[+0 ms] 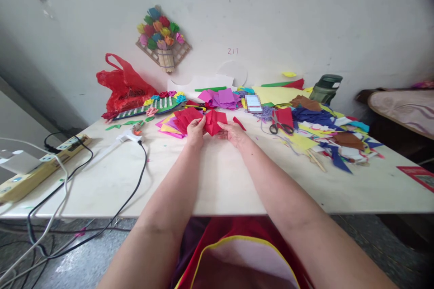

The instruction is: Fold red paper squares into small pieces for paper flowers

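My left hand (195,132) and my right hand (233,133) are both closed on a folded piece of red paper (214,122), pinching it from either side just above the white table (217,180). A stack of red paper squares (186,118) lies just beyond my left hand, on top of pink and yellow sheets (168,126). A small red paper strip (239,123) lies by my right hand.
Scissors (278,126) and a heap of coloured paper scraps (325,131) lie to the right. A glue gun (130,135), its black cable and a power strip (40,167) are on the left. A red plastic bag (124,86), purple paper (222,98) and a green bottle (326,88) stand at the back.
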`<move>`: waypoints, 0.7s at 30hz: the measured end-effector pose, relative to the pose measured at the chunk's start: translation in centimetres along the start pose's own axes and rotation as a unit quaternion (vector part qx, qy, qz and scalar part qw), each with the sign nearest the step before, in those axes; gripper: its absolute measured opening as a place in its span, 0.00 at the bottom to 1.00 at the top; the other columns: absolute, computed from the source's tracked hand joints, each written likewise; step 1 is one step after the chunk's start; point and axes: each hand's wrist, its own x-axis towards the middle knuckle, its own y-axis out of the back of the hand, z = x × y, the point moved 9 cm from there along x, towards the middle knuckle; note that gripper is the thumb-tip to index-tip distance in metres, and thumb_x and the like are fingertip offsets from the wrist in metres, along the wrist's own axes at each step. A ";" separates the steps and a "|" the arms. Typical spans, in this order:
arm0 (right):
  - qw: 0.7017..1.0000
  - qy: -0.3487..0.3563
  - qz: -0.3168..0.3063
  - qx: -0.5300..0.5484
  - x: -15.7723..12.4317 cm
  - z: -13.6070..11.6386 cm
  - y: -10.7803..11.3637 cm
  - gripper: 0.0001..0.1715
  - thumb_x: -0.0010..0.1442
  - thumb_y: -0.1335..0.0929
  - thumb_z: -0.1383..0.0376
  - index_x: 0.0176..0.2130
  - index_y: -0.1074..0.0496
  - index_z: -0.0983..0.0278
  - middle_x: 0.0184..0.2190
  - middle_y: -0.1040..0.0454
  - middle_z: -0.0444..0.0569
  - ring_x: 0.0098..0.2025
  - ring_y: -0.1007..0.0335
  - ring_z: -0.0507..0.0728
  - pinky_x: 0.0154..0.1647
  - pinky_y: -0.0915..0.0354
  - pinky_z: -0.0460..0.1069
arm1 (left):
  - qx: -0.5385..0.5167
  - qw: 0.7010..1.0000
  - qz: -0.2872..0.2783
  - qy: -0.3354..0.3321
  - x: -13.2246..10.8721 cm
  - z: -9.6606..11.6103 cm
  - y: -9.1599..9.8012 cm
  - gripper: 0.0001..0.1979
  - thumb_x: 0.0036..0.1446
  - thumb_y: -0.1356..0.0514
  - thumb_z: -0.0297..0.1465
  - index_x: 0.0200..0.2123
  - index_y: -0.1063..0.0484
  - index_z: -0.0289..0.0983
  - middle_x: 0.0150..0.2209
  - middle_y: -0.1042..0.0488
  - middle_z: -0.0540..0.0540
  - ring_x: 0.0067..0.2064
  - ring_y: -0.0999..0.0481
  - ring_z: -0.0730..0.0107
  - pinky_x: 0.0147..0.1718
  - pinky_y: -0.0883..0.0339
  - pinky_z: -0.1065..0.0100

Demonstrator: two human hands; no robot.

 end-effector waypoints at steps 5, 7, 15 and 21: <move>0.996 0.023 0.073 -0.052 0.3 -0.5 1.5 0.10 0.44 0.29 0.66 0.29 0.32 0.67 0.16 0.29 0.44 0.17 0.34 0.51 0.18 0.38 0.45 | 0.026 0.997 -0.054 0.053 -0.5 -0.4 -0.5 0.16 0.33 0.33 0.33 0.25 0.35 0.34 0.21 0.30 0.51 0.23 0.29 0.74 0.26 0.35 0.70; 0.995 0.027 0.074 -0.067 0.2 -0.8 1.6 0.08 0.43 0.29 0.67 0.28 0.31 0.67 0.15 0.29 0.43 0.16 0.35 0.50 0.18 0.39 0.45 | 0.032 0.994 -0.073 0.070 -0.5 -0.5 -0.5 0.15 0.33 0.33 0.32 0.26 0.34 0.34 0.22 0.29 0.50 0.24 0.29 0.73 0.26 0.35 0.69; 0.989 0.029 -0.004 -0.144 0.0 -1.0 0.8 0.10 0.41 0.28 0.67 0.25 0.30 0.68 0.14 0.30 0.43 0.14 0.38 0.49 0.16 0.40 0.43 | 0.064 0.985 -0.148 0.067 -0.1 -0.5 -0.6 0.15 0.34 0.33 0.35 0.26 0.29 0.31 0.23 0.27 0.47 0.26 0.28 0.73 0.29 0.35 0.71; 0.990 0.028 -0.016 -0.136 -0.1 -1.1 1.0 0.08 0.50 0.32 0.64 0.26 0.32 0.68 0.15 0.30 0.44 0.16 0.36 0.49 0.17 0.38 0.44 | 0.079 0.985 -0.146 0.050 -0.2 -0.2 -0.4 0.14 0.34 0.33 0.34 0.22 0.31 0.31 0.20 0.29 0.49 0.23 0.31 0.77 0.25 0.39 0.74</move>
